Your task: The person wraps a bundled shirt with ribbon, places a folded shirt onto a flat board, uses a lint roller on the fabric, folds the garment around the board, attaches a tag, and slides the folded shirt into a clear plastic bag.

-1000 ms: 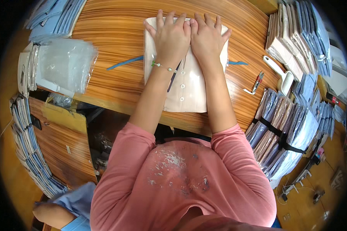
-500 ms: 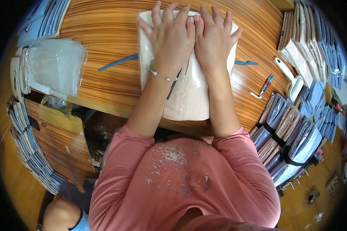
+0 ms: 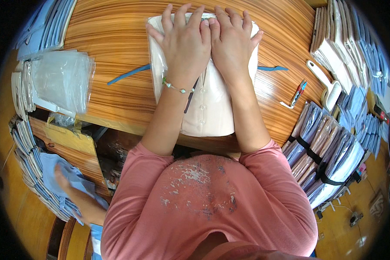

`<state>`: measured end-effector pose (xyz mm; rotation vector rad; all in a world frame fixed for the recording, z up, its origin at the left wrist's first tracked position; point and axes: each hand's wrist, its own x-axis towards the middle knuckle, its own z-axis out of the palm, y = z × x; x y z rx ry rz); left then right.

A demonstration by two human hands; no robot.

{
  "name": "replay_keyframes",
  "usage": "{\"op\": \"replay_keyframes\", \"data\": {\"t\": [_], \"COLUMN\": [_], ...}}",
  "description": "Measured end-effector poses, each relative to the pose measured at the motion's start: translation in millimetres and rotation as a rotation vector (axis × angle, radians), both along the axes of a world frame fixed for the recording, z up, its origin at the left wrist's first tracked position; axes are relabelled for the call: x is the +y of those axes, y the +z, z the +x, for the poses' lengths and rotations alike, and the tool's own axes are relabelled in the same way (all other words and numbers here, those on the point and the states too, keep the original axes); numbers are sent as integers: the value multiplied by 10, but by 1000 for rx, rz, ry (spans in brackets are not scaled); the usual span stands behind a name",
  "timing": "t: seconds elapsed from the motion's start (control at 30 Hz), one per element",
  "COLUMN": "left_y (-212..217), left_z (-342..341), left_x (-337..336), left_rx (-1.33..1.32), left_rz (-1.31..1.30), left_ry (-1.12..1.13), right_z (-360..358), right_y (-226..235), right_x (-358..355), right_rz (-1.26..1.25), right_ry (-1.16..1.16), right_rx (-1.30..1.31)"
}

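A folded cream shirt (image 3: 209, 113) in a clear plastic bag lies on the wood-grain table, its button row running toward me. Both of my palms press down on its collar end. My left hand (image 3: 184, 45), with a beaded bracelet at the wrist, is spread with fingers pointing away. Beside it, thumbs nearly touching, my right hand (image 3: 233, 41) lies flat with its fingers apart. A blue strip (image 3: 128, 74) sticks out from the shirt's left side, and another blue strip end (image 3: 273, 68) from its right. Part of a dark strip (image 3: 190, 97) shows by my left wrist.
Clear plastic bags (image 3: 60, 80) lie at the left. On the right are a small snipper (image 3: 298, 93), a white lint roller (image 3: 327, 89) and strapped bagged shirts (image 3: 320, 156). More folded shirts (image 3: 340, 47) stand behind. A co-worker's arm (image 3: 80, 199) reaches toward blue cloth (image 3: 69, 177) at lower left.
My hands stay flat on the bagged shirt, and the view has shifted slightly. At lower left, the co-worker's arm and light blue cloth have come into view.
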<state>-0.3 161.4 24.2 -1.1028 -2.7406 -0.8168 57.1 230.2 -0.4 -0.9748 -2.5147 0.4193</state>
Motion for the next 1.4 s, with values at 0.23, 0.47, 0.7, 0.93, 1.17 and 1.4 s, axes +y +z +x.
{"op": "replay_keyframes", "data": {"t": [0.23,0.47,0.7,0.93,1.17,1.4], "left_y": [-289,-296,-371,14,367,-314], "left_z": [-59,-30,-38,-295,-41,43], "left_x": [-26,-57,-31,-188,-194,-175], "left_rx": [134,113,89,-382,-64,95], "left_rz": [32,60,157,370,477,131], "left_ry": [-10,10,2,-96,44,97], "right_z": [2,21,14,-99,106,-13], "right_y": [-15,-65,-101,-122,1063,38], "right_x": [3,-15,-8,685,9,-195], "right_rz": [15,14,-60,-938,30,40], "right_ry": [-3,7,-31,83,35,8], "right_rx": [-26,81,90,421,366,113]}}
